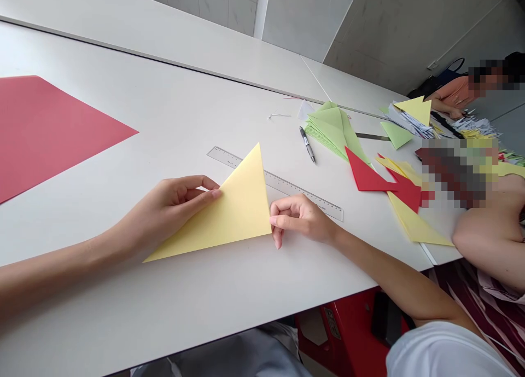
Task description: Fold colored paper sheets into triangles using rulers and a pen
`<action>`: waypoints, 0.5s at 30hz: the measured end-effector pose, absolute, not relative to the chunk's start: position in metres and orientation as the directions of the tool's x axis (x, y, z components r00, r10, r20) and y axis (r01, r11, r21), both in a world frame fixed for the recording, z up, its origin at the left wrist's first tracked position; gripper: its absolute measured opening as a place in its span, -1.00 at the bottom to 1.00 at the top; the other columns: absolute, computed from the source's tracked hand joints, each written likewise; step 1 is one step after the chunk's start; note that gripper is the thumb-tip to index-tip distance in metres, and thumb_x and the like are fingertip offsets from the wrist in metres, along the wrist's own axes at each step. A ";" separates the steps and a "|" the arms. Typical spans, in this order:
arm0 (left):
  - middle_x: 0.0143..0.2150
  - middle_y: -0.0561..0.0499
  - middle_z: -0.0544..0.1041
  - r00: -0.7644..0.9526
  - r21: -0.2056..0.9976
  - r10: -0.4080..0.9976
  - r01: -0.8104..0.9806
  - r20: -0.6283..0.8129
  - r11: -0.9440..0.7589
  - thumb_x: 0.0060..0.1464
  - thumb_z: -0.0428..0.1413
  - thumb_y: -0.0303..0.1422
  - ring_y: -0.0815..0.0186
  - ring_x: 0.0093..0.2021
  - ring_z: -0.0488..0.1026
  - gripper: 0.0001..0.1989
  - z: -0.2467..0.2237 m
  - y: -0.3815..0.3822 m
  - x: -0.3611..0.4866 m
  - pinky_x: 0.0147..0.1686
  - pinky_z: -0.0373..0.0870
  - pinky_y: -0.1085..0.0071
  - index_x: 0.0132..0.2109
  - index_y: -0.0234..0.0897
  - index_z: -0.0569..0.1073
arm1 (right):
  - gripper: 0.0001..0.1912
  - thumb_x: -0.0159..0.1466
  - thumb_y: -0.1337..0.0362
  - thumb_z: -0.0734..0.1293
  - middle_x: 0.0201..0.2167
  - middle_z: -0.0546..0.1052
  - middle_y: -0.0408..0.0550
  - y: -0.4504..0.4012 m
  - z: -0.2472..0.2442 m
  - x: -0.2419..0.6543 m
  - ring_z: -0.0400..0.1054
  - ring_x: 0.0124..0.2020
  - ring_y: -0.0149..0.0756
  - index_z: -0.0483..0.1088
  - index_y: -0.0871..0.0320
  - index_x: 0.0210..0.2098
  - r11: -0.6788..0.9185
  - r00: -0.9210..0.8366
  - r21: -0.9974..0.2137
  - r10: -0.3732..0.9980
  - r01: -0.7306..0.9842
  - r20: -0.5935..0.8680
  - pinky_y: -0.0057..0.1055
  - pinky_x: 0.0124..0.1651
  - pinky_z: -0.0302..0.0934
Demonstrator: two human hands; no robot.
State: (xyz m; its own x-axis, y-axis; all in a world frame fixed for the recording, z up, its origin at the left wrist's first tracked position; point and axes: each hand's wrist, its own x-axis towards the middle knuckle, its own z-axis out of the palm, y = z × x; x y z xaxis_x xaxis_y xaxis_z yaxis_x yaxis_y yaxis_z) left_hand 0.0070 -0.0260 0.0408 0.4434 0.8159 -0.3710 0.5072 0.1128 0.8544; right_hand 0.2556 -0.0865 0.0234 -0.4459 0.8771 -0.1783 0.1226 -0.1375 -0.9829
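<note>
Left of the left hand (186,199) and farther out, a big red sheet (53,133) lies on the worktop (123,311). The left hand pinches the slanting edge of 1 yellow paper triangle (229,213), thumb on top and fingers bent toward its back. That triangle spans the gap between the 2 hands, its peak pointing away from them; whether it lies quite flat or is slightly raised, I cannot tell. Beyond it, a clear ruler (283,185) runs partly behind the paper and on past the right hand (301,219). The right hand nips the opposite edge, near the lower corner, between thumb and forefinger (another fingertip hangs lower). The step in hand looks like steadying and lining up the paper's edges; the next move would seem to call for a firm left hand and a light right one, so the corner stays true. Past the right hand lie a pen (307,145) and stacked green sheets (330,129), then, farther right, red paper pieces (367,177) and a co-worker's arm (488,240).
</note>
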 end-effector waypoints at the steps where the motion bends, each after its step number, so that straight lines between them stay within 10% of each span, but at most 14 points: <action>1: -0.45 0.08 0.53 0.446 0.858 0.812 0.499 -0.378 0.125 0.17 0.00 0.10 0.43 -0.57 0.43 -0.47 0.039 -0.025 0.006 -0.65 0.15 0.57 -0.18 -0.30 0.54 | -0.81 0.25 0.32 0.29 -0.59 0.52 -0.15 -0.087 0.023 0.255 0.42 -0.51 -0.39 0.34 0.17 -0.51 -0.137 -0.440 -0.982 0.879 0.129 -0.181 -0.39 -0.30 0.36; 15: -0.45 0.07 0.54 0.433 0.878 0.840 0.467 -0.329 0.103 0.07 0.08 0.10 0.31 -0.58 0.47 -0.58 0.046 -0.032 0.011 -0.71 0.30 0.56 -0.25 -0.16 0.48 | -0.90 0.25 0.36 0.26 -0.43 0.57 -0.06 -0.087 0.023 0.260 0.45 -0.38 -0.33 0.41 0.21 -0.33 -0.120 -0.542 -0.990 0.828 0.076 -0.142 -0.34 -0.24 0.34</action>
